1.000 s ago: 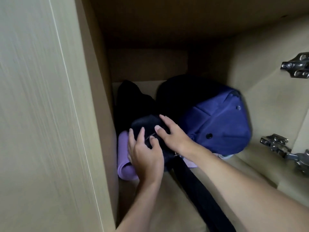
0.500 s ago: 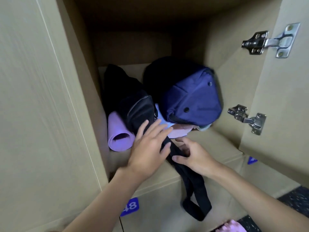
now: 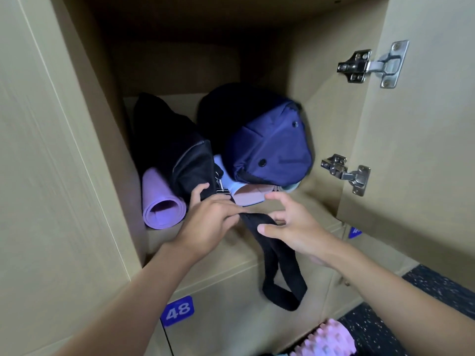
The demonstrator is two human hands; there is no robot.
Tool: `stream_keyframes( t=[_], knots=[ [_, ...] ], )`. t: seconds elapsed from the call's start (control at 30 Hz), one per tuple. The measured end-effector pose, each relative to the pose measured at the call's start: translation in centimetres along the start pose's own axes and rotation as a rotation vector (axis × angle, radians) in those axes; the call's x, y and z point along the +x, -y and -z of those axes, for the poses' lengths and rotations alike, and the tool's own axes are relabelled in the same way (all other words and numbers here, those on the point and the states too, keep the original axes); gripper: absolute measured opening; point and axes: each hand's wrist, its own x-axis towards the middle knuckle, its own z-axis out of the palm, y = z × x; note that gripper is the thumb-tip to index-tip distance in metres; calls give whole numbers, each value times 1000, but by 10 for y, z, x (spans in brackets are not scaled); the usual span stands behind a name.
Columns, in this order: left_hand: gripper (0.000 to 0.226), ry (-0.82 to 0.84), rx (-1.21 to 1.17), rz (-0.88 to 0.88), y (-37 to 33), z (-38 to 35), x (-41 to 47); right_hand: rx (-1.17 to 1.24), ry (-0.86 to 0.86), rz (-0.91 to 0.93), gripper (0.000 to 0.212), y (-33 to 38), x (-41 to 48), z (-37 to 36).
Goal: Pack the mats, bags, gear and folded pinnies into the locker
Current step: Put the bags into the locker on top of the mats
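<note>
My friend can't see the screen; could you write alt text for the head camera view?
A person's left hand grips the end of a black bag inside an open locker, while the right hand hovers by its dangling strap. A rolled purple mat and a navy bag flank it.

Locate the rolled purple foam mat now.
Head view: the rolled purple foam mat lies front-left in the locker, between its left wall and the black fabric bag, rolled end facing out.
</note>
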Motion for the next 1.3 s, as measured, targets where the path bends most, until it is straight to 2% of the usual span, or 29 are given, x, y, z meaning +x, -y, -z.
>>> stream_keyframes(
  t=[0.07, 0.23, 0.4, 0.57, 0.63, 0.73, 0.8, 0.9, 1.0, 1.07, 1.13, 1.23, 1.3],
  knots=[
    [28, -49, -43, 80, 0, 5, 4, 8, 24, -18, 63, 2, -7, 5],
    [24, -139, -169, 296, 0, 13, 16, 27, 86, -37, 49, 16, -26, 26],
    [21, -207, -482, 399, -5, 25, 24, -3, -144, 116, 31, 38, -13, 41],
    [48, -186, -781, 435, -26, 37, 39, 28, -269, 314, 24, 64, 28, 22],
    [61, -185, -768, 444, -26, 39, 43, 71, -289, 354, 18, 76, 44, 8],
    [52, -253, -871, 514, -25, 39, 49, 176, -232, 360, 16, 91, 59, -7],
    [44, -345, -900, 566, -22, 38, 52, 219, -164, 355, 21, 93, 65, -13],
    [31, -450, -914, 628, -17, 36, 56, 151, -133, 353, 28, 84, 73, -19],
    [29, -502, -1001, 666, -17, 38, 59, 158, -108, 349, 42, 71, 80, -21],
    [29, -546, -1047, 675, -18, 41, 61, 240, -26, 331, 55, 63, 81, -23],
    [29, -586, -1055, 688, -17, 42, 63, 292, 31, 319, 56, 59, 80, -29],
    [32, -632, -998, 689, -13, 39, 66, 258, -106, 359, 43, 64, 81, -37],
    [36, -709, -797, 639, -9, 37, 67, 273, -262, 415, 40, 73, 92, -38]
  ],
)
